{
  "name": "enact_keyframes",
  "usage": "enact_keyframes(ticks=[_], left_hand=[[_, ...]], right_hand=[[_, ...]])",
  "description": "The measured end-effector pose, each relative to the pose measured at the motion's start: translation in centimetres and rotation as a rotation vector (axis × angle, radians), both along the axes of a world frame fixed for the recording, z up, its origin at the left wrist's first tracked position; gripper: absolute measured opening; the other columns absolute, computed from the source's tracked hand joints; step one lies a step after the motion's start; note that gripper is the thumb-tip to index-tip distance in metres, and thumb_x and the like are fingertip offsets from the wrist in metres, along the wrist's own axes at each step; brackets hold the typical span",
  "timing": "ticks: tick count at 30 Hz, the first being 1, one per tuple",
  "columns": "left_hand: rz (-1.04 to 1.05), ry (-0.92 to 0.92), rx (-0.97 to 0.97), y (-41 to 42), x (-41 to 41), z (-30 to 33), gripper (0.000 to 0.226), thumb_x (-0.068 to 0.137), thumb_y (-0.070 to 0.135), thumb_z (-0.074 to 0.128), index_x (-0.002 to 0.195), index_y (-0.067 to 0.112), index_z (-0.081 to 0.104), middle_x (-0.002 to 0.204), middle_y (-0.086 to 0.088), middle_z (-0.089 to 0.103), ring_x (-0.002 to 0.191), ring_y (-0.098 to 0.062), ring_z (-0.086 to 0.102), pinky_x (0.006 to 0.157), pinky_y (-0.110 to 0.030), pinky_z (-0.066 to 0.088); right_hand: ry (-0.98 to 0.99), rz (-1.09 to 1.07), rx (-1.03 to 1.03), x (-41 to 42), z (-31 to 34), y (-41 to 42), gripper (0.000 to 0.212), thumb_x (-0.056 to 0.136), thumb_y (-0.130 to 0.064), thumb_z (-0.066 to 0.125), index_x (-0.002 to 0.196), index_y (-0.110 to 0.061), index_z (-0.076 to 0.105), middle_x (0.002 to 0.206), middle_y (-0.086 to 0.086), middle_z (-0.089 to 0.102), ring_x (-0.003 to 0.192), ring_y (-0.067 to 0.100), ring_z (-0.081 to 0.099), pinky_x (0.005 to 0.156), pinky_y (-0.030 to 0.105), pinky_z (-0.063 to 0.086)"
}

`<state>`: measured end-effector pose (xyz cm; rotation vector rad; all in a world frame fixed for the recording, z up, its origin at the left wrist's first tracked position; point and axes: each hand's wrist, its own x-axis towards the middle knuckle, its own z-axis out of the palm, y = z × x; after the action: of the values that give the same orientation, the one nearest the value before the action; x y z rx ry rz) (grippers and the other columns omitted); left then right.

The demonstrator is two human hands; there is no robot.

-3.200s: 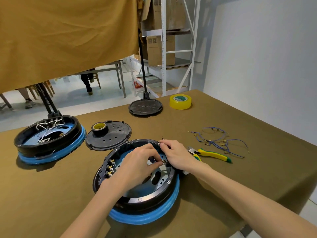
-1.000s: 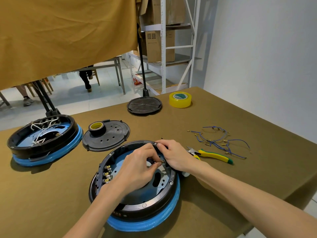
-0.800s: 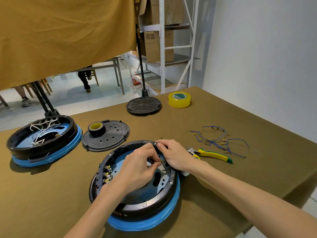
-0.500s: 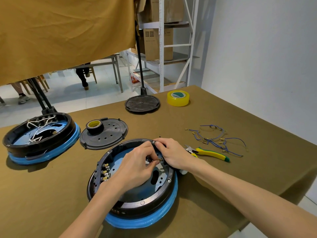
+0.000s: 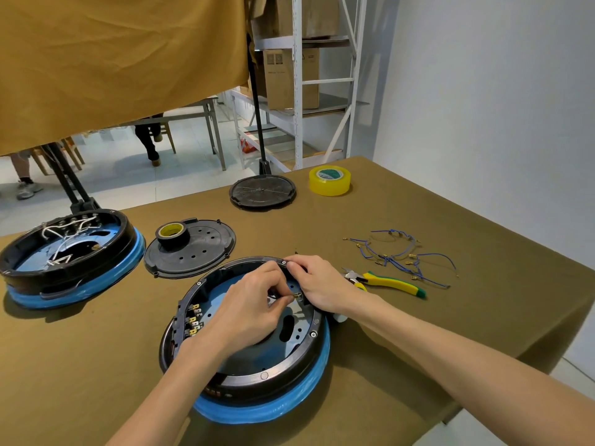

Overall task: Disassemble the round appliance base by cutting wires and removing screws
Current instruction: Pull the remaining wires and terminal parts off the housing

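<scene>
Cutters (image 5: 384, 281) right of base (image 5: 257, 375), wires (image 5: 399, 252) behind

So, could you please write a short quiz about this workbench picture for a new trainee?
1. True or false: the cutting pliers are held in the right hand.
2. Which item rests on the detached black cover? A) yellow tape roll B) black tape roll C) blue wires
3. Fill in: both hands work inside the ____ base, the one that shows no white wires.

Key
1. False: they lie on the table, right of the near base.
2. B: the black tape roll.
3. Near: the left hand pinches a small metal terminal; the far base holds white wires.
</scene>
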<state>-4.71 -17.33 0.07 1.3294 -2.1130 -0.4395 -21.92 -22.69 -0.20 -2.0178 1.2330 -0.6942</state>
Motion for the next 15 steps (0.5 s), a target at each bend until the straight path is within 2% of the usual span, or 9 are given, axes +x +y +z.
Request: enact_keyframes(ticks=[5,8,11,13,15], left_hand=[[0.013,0.071,-0.04,0.6,0.4,0.4,0.015,0.091,0.015,0.074,0.082,0.024,0.065,0.092,0.015,0.059,0.087,-0.008,0.061,0.08,-0.041,0.055],[0.045,0.125,-0.083,0.7,0.2,0.6,0.013,0.091,0.016,0.075,0.083,0.023,0.068,0.092,0.015,0.061,0.089,-0.008,0.062,0.082,-0.034,0.054],[0.143,0.323,-0.099,0.6,0.3,1.3,0.008,0.091,0.018,0.076,0.086,0.024,0.073,0.09,0.007,0.06,0.083,-0.009,0.06,0.075,-0.017,0.048],[0.189,0.492,-0.07,0.6,0.4,2.0,0.007,0.092,0.021,0.075,0.087,0.027,0.075,0.083,0.003,0.064,0.074,-0.011,0.058,0.068,-0.019,0.047],[0.186,0.657,-0.006,0.7,0.4,2.8,0.006,0.094,0.024,0.073,0.089,0.027,0.075,0.082,0.002,0.071,0.076,-0.015,0.065,0.068,-0.022,0.053]], right_hand=[[0.004,0.007,-0.013,0.0,-0.2,-0.1,0.034,0.111,-0.027,0.036,0.115,-0.02,0.07,0.103,0.001,0.071,0.091,0.014,0.061,0.079,0.031,0.044],[-0.009,-0.008,0.001,-0.1,-0.2,-0.1,0.036,0.111,-0.029,0.037,0.12,-0.018,0.071,0.106,0.002,0.072,0.097,0.018,0.062,0.086,0.036,0.047],[-0.069,-0.031,-0.022,-0.2,0.0,0.6,0.034,0.11,-0.027,0.04,0.125,-0.018,0.07,0.117,0.001,0.072,0.109,0.018,0.064,0.096,0.039,0.049],[-0.183,-0.122,-0.16,-0.3,0.6,1.4,0.031,0.109,-0.025,0.046,0.129,-0.019,0.068,0.123,-0.004,0.069,0.117,0.01,0.061,0.102,0.033,0.048],[-0.308,-0.086,-0.216,-0.2,1.5,2.5,0.027,0.106,-0.029,0.052,0.124,-0.022,0.07,0.118,-0.011,0.069,0.114,0.003,0.061,0.097,0.025,0.049]])
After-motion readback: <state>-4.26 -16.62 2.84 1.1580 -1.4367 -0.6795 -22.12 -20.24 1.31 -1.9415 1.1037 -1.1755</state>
